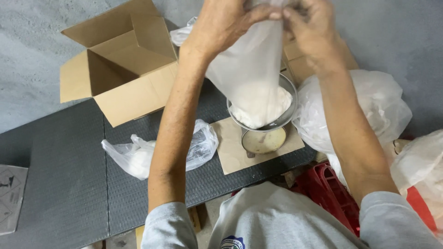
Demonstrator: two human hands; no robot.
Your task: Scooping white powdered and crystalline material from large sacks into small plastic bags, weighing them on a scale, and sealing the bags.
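Plastic bag (pixel 251 69), thin and translucent with a heap of white powder sagging in its bottom, hangs in the upper middle of the frame, its lower end resting in a round metal bowl (pixel 287 85) that sits on a small scale with a yellowish dial (pixel 264 140). Both hands are up at the top edge, close together and pinched on the neck of the bag: the left hand (pixel 221 25) grips it from the left side, the right hand (pixel 311 27) from the right, fingertips nearly meeting over the gathered plastic. The scale stands on a square of brown cardboard (pixel 230 150), which lies on a dark, ribbed bench top (pixel 69 175). Left of it, partly behind the left forearm, lies a second small bag of white powder (pixel 138 157), slumped on its side. An open cardboard box (pixel 120 64) sits at the upper left, flaps spread. On the right a big crumpled plastic sack (pixel 374 106) bulges just beside the bowl, and below it a red plastic crate (pixel 330 189) shows near the person's grey sleeve.
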